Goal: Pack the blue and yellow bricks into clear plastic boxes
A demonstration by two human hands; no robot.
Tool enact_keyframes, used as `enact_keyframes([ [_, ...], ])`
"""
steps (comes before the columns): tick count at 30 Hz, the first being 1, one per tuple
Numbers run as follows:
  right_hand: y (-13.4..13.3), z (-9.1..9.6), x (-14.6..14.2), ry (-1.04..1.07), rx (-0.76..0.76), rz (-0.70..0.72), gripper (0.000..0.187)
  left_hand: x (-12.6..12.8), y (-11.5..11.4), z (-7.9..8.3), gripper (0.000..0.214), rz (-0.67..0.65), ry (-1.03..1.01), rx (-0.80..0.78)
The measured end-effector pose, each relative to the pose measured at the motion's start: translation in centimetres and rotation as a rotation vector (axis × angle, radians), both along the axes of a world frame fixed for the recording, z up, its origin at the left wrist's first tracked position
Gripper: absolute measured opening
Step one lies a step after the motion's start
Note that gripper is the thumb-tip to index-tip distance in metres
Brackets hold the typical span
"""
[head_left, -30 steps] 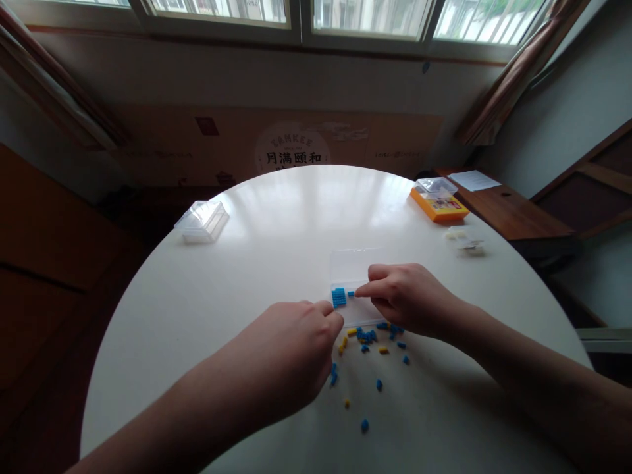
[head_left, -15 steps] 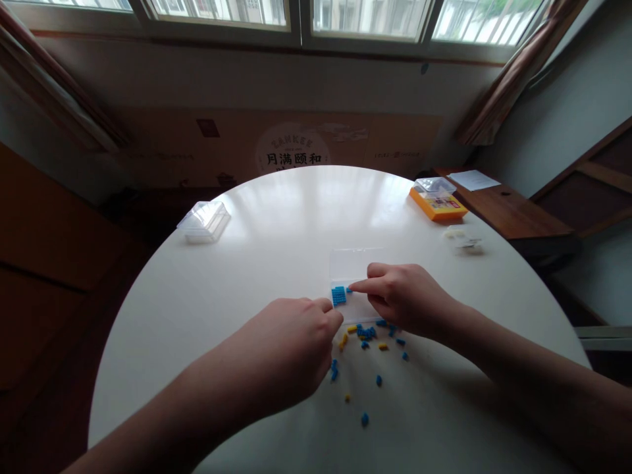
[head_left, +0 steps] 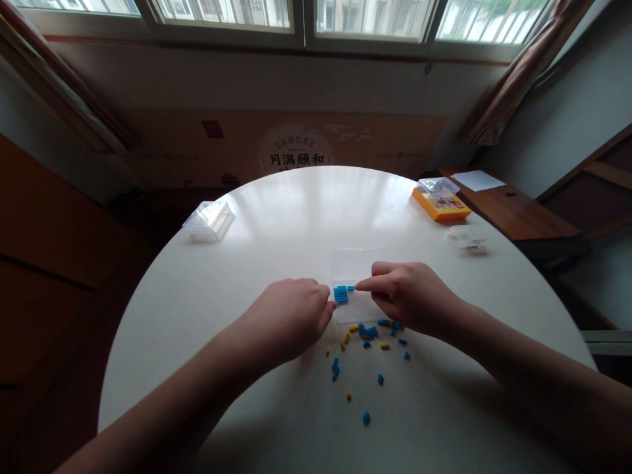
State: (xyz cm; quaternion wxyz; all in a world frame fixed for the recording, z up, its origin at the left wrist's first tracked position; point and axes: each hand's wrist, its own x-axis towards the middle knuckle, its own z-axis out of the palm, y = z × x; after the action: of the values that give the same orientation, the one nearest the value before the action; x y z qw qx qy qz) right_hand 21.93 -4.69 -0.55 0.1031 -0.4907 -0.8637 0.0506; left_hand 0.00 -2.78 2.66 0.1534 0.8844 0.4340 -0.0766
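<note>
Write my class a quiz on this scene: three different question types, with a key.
1. Which hand extends its index finger toward a small blue plastic piece on the open clear plastic case?
2. True or false: loose blue and yellow plastic pieces lie on the near side of the case.
3. Where on the round white table is the orange rectangular box: A) near left, B) far right, C) near right?
Key: 1. The right hand. 2. True. 3. B.
</note>
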Motion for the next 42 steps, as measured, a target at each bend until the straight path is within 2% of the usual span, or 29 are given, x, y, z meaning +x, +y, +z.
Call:
enact_keyframes([
  [5,0.1,-0.2,-0.1,-0.006,-0.017,0.005,0.028,0.2,0.4,-0.6,0.043,-0.006,0.009,-0.008],
  [10,0.3,-0.2,-0.2,-0.005,-0.019,-0.01,0.03,0.1,0.7,-1.2,0.042,-0.067,-0.015,-0.012],
  [19,0.1,-0.3,-0.1,-0.028,0.045,0.011,0.03,0.3,0.6,-1.0,0.041,-0.053,-0.019,-0.032],
  [23,-0.2,0.7,0.6,0.0,0.122,0.017,0.027,0.1,0.7,-1.1,0.044,-0.053,-0.038,-0.047],
  [29,-0.8,3.6,2.9,0.041,0.155,0.051,0.027,-0.1,1.1,-1.0,0.047,-0.048,-0.036,-0.067],
  [31,-1.0,4.4,3.7,0.006,0.093,0.072,0.027,-0.2,1.5,-1.1,0.047,-0.023,-0.01,-0.04],
  [33,-1.1,4.9,4.4,-0.059,-0.036,0.092,0.025,-0.4,2.0,-1.4,0.045,0.006,0.013,0.031],
  [38,-1.0,4.4,5.5,-0.217,-0.381,0.0,0.022,-0.7,3.4,-2.5,0.042,0.143,0.036,0.157],
  [42,-0.6,4.0,5.3,-0.169,-0.452,0.016,0.022,-0.3,3.6,-3.4,0.041,0.201,0.038,0.265],
])
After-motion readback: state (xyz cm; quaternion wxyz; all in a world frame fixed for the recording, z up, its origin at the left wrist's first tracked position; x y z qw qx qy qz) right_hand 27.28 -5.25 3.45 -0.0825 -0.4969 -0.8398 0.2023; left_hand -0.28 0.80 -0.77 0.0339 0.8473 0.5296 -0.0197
